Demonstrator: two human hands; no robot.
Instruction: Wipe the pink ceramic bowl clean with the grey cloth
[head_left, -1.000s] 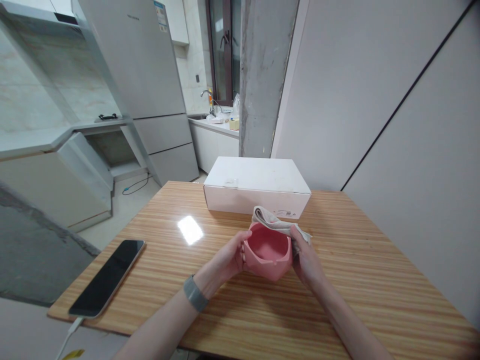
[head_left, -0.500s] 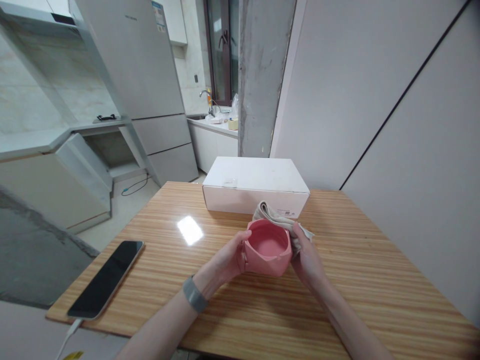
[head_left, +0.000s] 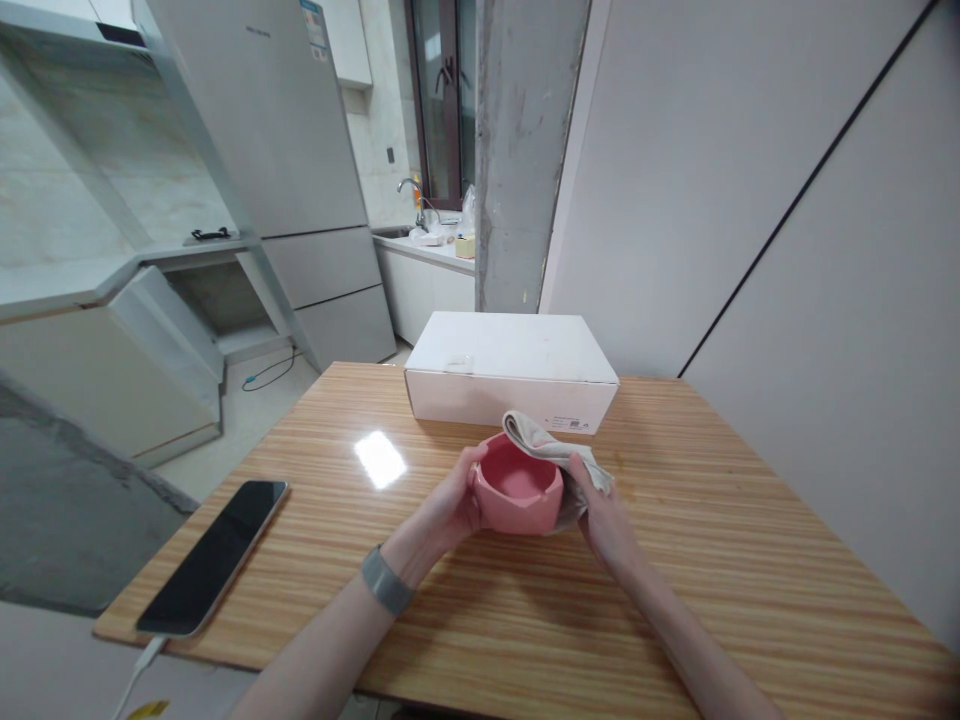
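Between my hands is a pink, faceted bowl-like container (head_left: 519, 508), its open top tilted toward me. My left hand (head_left: 454, 503) grips its left side, thumb near the rim. A folded beige cloth (head_left: 541, 437) is pinched in my right hand (head_left: 604, 515) and lies against the bowl's right and far rim. The fingers of my right hand are partly hidden behind the cloth. Around my left wrist is a grey band (head_left: 387, 581).
A long white box (head_left: 510, 350) rests at the far side of the wood-grain table (head_left: 720, 560). On the table's left lies a black phone (head_left: 214, 560) with a white cable (head_left: 139, 668) plugged in. Beyond stand a fridge (head_left: 262, 120) and a concrete pillar (head_left: 525, 160).
Both hands have shifted a little left and away from me with the pink bowl. The cloth has moved along with them and now hangs lower on the bowl's right side.
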